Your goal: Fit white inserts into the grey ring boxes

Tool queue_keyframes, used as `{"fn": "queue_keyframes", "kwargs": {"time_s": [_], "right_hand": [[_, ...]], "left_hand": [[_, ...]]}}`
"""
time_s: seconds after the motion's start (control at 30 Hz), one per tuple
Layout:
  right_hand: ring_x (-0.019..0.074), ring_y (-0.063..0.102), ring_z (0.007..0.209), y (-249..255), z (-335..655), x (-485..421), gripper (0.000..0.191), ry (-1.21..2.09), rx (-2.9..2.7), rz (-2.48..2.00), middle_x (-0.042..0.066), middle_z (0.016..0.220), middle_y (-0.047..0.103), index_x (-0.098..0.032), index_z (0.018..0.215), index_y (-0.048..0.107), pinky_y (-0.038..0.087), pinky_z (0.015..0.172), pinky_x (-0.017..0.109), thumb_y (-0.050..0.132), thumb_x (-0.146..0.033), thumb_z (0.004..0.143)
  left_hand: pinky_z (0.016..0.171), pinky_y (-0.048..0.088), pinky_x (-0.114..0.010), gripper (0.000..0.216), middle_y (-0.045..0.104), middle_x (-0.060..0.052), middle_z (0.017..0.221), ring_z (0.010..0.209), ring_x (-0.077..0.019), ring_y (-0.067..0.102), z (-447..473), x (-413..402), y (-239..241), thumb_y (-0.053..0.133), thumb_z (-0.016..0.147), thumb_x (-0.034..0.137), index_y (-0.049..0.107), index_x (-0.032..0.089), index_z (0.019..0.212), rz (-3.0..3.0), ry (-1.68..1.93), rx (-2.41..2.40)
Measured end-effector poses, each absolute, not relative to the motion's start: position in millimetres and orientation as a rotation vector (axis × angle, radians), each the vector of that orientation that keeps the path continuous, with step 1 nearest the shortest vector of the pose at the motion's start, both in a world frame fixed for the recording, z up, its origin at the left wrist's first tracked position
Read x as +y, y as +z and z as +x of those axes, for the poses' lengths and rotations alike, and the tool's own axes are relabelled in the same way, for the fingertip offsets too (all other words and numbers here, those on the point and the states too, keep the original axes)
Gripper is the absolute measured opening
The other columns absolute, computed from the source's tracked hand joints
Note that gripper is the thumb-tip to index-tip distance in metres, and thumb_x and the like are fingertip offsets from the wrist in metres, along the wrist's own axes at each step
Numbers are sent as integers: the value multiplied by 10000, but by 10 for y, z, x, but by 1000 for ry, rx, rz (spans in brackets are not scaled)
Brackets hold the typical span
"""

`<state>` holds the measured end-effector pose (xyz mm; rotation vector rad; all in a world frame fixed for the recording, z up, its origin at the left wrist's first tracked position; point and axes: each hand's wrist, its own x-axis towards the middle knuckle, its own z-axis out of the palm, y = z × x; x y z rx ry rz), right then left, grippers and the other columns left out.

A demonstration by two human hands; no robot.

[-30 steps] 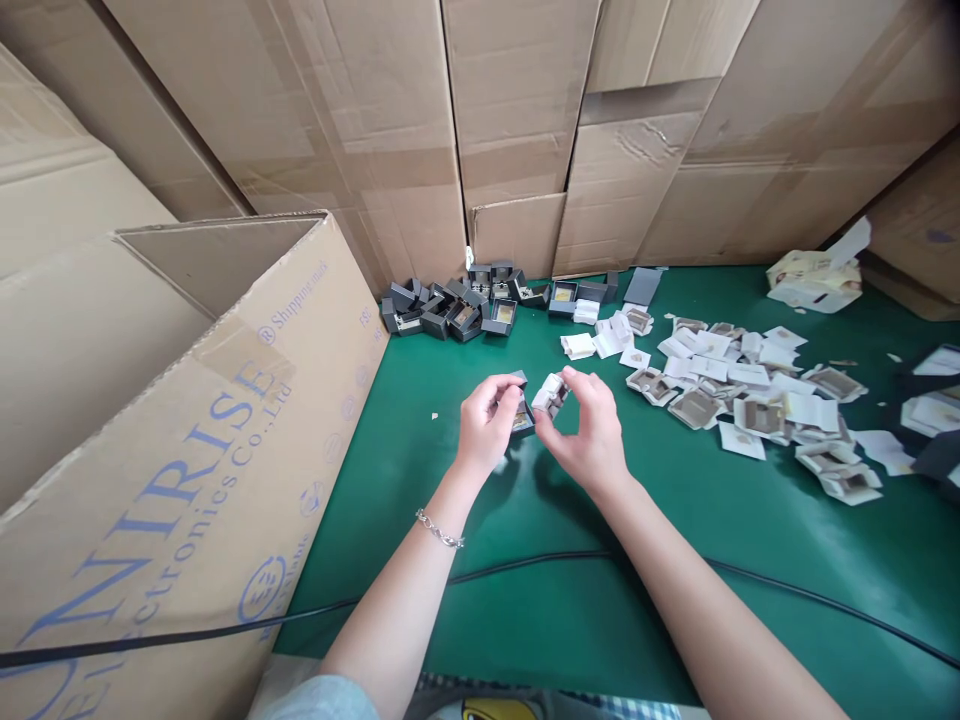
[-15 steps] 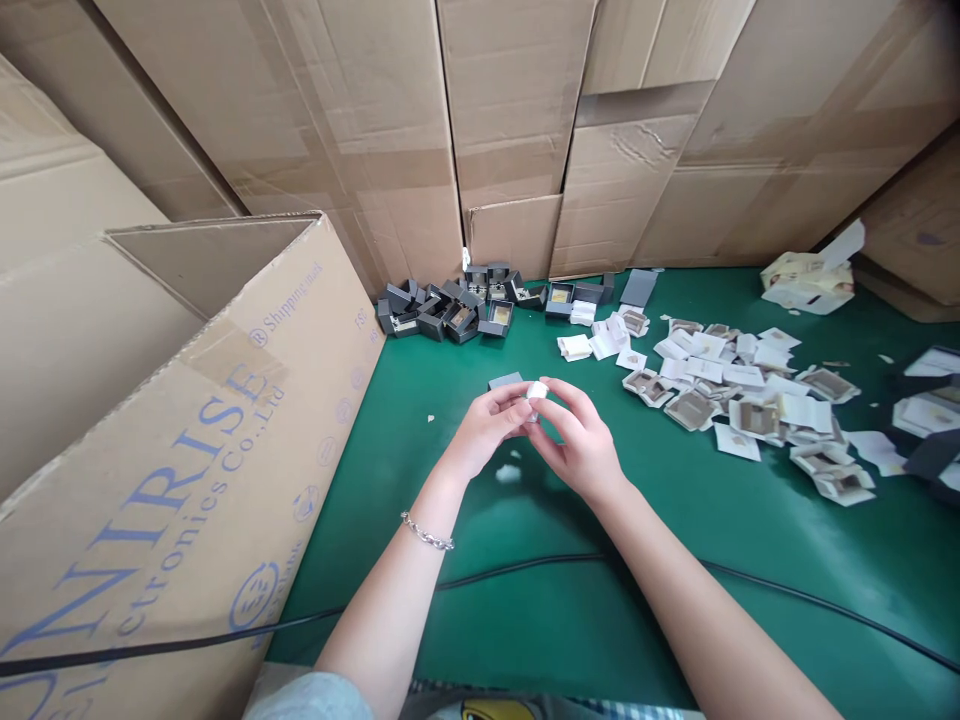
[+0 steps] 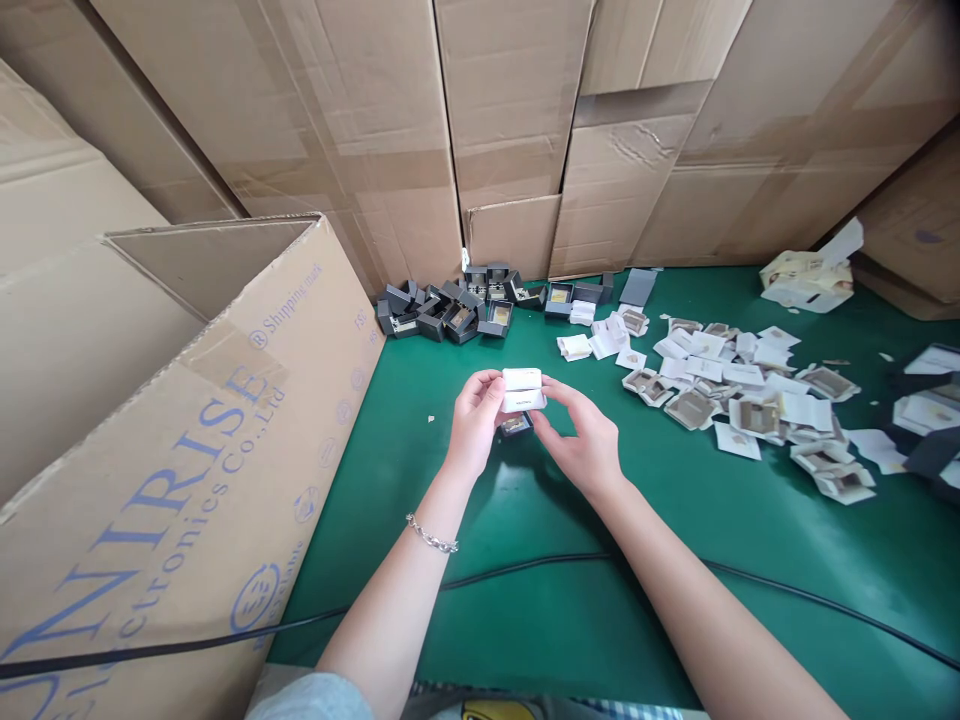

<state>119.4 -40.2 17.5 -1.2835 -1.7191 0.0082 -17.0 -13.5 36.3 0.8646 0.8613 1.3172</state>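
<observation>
At the centre of the frame the left hand (image 3: pixel 474 425) and right hand (image 3: pixel 585 445) pinch a small white piece (image 3: pixel 523 390) between their fingers above the green counter (image 3: pixel 600 620), with a small dark box (image 3: pixel 516 425) showing just below it between the hands. A heap of dark boxes (image 3: pixel 450 310) lies above them by the cardboard wall, and white and tan inserts (image 3: pixel 750 390) lie scattered to the right. A large printed carton (image 3: pixel 187 430) fills the left, and a black cable (image 3: pixel 525 567) crosses the lower frame under both forearms.

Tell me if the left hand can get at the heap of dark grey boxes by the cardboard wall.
Probably yes: only bare green mat lies between the left hand and the heap of dark boxes ahead. But it and the right hand pinch a white folded piece, so it isn't free.
</observation>
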Motion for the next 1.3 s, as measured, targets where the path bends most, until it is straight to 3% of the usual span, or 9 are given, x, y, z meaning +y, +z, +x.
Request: {"fn": "queue_keyframes", "kwargs": {"time_s": [0.2,0.43,0.77,1.03,1.1,1.17,1.23,1.3], "right_hand": [[188,600,971,239,1186,-404,218,26,-1680,-1291,58,1036,640,-213,1034,595,498,870,324,489,-279,854],[194,604,896,293,1107,-450,293,117,-1651,-1230,71,1018,611,-204,1105,583,538,762,332,484,-232,831],[194,619,888,413,1030,-565,440,57,-1574,-1270,75,1056,618,-218,1209,534,551,737,310,626,-333,795],[202,616,851,364,1084,-540,517,19,-1625,-1302,59,1022,637,-243,1284,456,521,733,342,597,-359,800],[210,615,858,346,1094,-534,502,-59,-1667,-1308,56,1006,644,-254,1293,444,462,857,412,574,-352,817],[206,618,852,335,1096,-531,476,-156,-1696,-1320,48,988,652,-260,1290,443,316,992,493,556,-337,834],[198,621,837,332,1094,-529,452,-247,-1697,-1332,37,952,661,-259,1276,452,169,1044,528,553,-331,842],[193,622,821,337,1089,-528,441,-313,-1677,-1329,24,897,666,-253,1261,463,109,1050,516,561,-339,839]], "left_hand": [[707,506,-263,420,679,-94,1001,870,-196,640,-197,-113,361,741,645,400,647,152,970,762,1222,718],[734,471,-267,413,680,-78,959,822,-159,616,-273,-112,373,763,632,348,677,150,984,745,1100,642],[711,454,-283,302,666,-36,763,722,-147,598,-294,-115,321,811,556,282,697,142,799,732,974,589],[714,471,-289,469,664,-89,842,771,-176,603,-291,-119,288,724,628,484,680,113,911,759,946,558],[695,471,-266,432,663,-73,820,735,-154,602,-296,-120,296,726,643,438,673,119,930,744,918,581],[679,473,-244,388,664,-58,814,718,-137,605,-300,-124,309,711,671,384,663,130,960,715,888,609],[677,480,-239,375,670,-59,843,749,-147,620,-299,-130,326,685,695,363,650,135,992,687,854,601],[691,488,-249,367,677,-74,898,802,-169,635,-292,-138,340,650,726,370,637,139,1011,654,816,545]]}}
